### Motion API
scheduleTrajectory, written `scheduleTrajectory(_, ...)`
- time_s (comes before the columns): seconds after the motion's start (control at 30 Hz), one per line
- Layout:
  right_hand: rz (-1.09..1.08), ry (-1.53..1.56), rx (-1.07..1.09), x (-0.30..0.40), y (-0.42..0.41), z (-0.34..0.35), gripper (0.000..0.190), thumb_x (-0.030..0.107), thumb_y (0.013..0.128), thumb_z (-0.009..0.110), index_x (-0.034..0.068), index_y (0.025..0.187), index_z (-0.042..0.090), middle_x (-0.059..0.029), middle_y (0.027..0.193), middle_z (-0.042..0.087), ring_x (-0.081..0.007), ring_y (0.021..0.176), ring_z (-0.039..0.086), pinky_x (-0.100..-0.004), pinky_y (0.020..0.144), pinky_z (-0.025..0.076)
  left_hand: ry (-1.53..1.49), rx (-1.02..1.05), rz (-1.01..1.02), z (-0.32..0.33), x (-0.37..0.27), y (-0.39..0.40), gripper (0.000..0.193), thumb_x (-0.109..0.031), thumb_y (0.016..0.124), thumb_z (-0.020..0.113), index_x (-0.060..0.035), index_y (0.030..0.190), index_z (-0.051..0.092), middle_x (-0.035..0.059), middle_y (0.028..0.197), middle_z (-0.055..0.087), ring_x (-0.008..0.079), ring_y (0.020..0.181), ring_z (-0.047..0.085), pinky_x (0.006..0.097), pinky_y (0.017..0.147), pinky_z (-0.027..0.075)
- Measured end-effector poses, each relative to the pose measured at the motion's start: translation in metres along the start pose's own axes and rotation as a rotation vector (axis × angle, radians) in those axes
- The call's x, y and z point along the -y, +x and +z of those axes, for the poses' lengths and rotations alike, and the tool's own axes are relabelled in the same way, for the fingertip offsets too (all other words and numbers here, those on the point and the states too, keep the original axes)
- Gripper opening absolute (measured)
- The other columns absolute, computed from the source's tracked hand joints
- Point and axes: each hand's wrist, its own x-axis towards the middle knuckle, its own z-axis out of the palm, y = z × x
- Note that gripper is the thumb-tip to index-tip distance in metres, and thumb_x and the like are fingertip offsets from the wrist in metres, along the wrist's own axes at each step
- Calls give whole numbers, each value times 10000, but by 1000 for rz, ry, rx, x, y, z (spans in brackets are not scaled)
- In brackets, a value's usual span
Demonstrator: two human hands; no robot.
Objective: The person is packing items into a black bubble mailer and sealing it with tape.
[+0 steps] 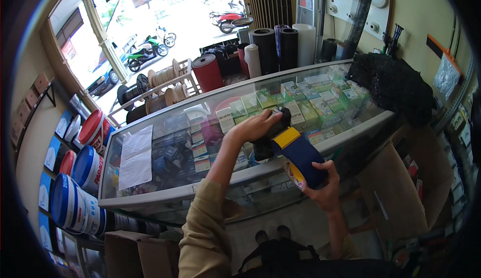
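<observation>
My left hand (259, 124) grips a bunched black item (283, 118), perhaps plastic or cloth, above the glass display counter (263, 172). Lower and to the right, my right hand (323, 186) holds a dark blue, curved piece with a yellow end band (286, 138); its exact kind is unclear. A roll of yellow tape (296, 173) shows under the blue piece, close to my right fingers. More black material hangs below my left hand, partly hidden by the blue piece. Small boxes, many of them green, lie under the counter's glass.
A black bundle (391, 82) covers the counter's right end, and a paper sheet (136, 157) lies at its left. Paint buckets (88, 169) stand at the left. Open cardboard boxes (398, 187) are at lower right and lower left. Sheet rolls and cable spools stand behind the counter.
</observation>
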Motion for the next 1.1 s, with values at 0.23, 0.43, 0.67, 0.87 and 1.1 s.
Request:
scheduleTrajectory(0.23,-74,-65,-73,0,-28,4,491,107,604,818,93,1006,536,-113,897,580,-233,844,620,-329,717,504,-78,127,-14,-12,-32,-5,623,-595,939,289,-65,1230,437,254,1111,568,339,1087,545,383,911,389)
scheduleTrajectory(0.43,-92,-38,-104,-1,-50,-9,530,98,592,832,93,1004,499,-118,909,580,-238,858,625,-325,686,509,-84,153,-4,-19,-37,-5,653,-604,937,279,-27,1205,428,263,1120,559,339,1096,538,392,913,384)
scheduleTrajectory(0.67,-76,-248,-49,-1,-52,1,546,160,601,823,95,1007,463,-120,887,581,-235,795,637,-319,679,512,28,-61,57,-13,-56,-15,602,-535,942,349,-29,1240,482,250,1103,588,363,1073,559,423,922,415)
scheduleTrajectory(0.87,-155,-316,-87,-10,-50,12,500,155,589,798,90,1001,523,-124,863,582,-264,729,633,-336,614,515,383,-567,-175,36,-81,-12,420,-397,931,391,-17,969,566,174,795,637,339,751,641,406,667,496)
scheduleTrajectory(1.1,-275,-411,4,-16,-54,-5,529,139,580,800,118,1031,524,-142,872,581,-285,734,626,-340,602,506,450,-622,-94,35,-87,-10,576,-588,890,413,-39,893,590,132,754,622,269,709,644,353,622,488)
